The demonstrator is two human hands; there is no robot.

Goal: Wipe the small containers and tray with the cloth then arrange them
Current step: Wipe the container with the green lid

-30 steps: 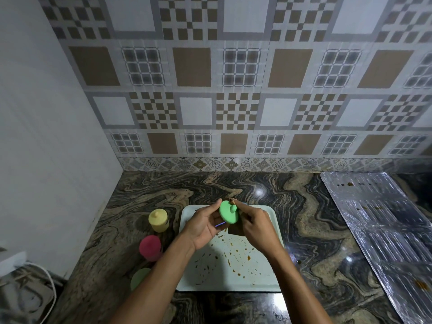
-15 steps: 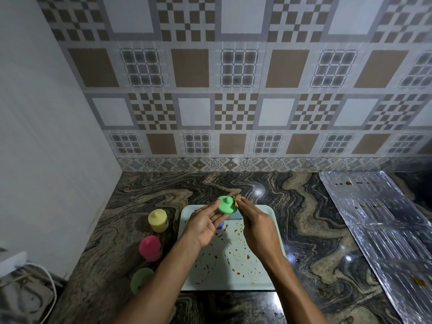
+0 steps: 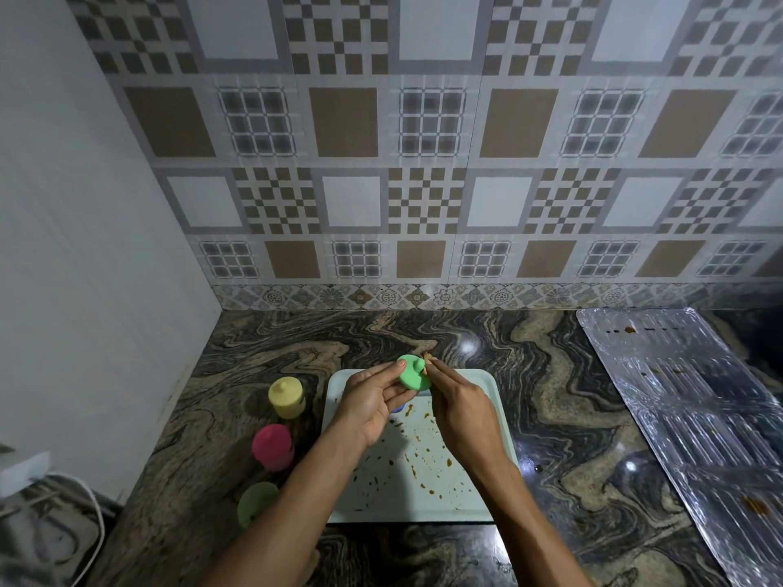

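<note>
Head view: my left hand grips a small green plastic knobbed container above the stained white rectangular tray; my right hand fingers pinch against its lid, cloth unseen.

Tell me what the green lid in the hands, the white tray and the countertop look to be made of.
Round green knobbed lid: probably matte plastic; flat, even colour, moulded knob. White rectangular tray: smooth plastic or enamelled metal, unclear which; rounded raised rim, brown splatters sitting on the surface. Dark swirled countertop: polished stone, likely granite or marble; veining, mirror-like light spots.
</note>
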